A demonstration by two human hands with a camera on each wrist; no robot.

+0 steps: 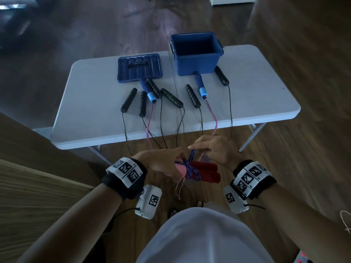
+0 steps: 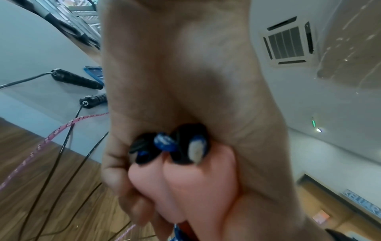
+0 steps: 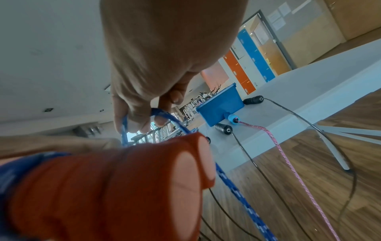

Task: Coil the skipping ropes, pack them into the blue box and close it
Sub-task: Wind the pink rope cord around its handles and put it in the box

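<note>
In front of the table my left hand (image 1: 161, 164) grips the two red foam handles (image 1: 206, 172) of a skipping rope, held side by side. Its blue braided cord (image 1: 191, 168) is wound around them. My right hand (image 1: 207, 149) pinches a loop of that blue cord (image 3: 163, 114) just above the handles (image 3: 115, 192). The open blue box (image 1: 196, 54) stands at the table's far edge, its inside dark. Its lid (image 1: 139, 67) lies flat to the left.
On the grey folding table (image 1: 256, 103) lie several black rope handles (image 1: 141, 104) and two blue handles (image 1: 201, 86) with a pink cord (image 1: 214, 122). Their cords hang over the near edge toward the wooden floor. A table leg (image 1: 250, 137) stands at right.
</note>
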